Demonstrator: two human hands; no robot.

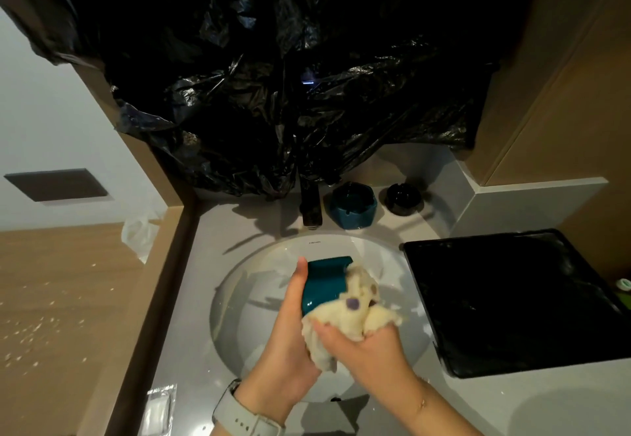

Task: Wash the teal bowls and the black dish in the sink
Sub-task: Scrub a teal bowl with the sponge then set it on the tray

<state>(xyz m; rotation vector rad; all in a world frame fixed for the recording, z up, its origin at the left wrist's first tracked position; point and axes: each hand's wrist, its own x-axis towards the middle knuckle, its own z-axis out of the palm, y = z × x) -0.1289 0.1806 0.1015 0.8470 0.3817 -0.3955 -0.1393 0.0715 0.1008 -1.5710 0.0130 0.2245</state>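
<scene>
Glossy teal bowl (324, 285) tilted above the round white sink (239, 285), gripped by the left hand (290, 329), right hand (362, 346) clutching a fluffy cream cloth (355, 309) against it, second faceted teal bowl (353, 208) and small black dish (403, 199) stood behind the basin rim, flat black tray (512, 302) crowded the right edge.

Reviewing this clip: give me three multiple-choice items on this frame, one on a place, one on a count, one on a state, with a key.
1. Where does the black dish stand?
A. on the counter behind the sink
B. in the basin
C. on the black tray

2. How many teal bowls show?
A. one
B. two
C. three

3. What does the right hand hold?
A. nothing
B. a cream cloth
C. the faucet

Key: 1 A, it stands beside the second teal bowl near the faucet. 2 B, one on the counter, one teal bowl gripped by the left hand. 3 B, its fingers bunch the cream cloth against the bowl.
</scene>
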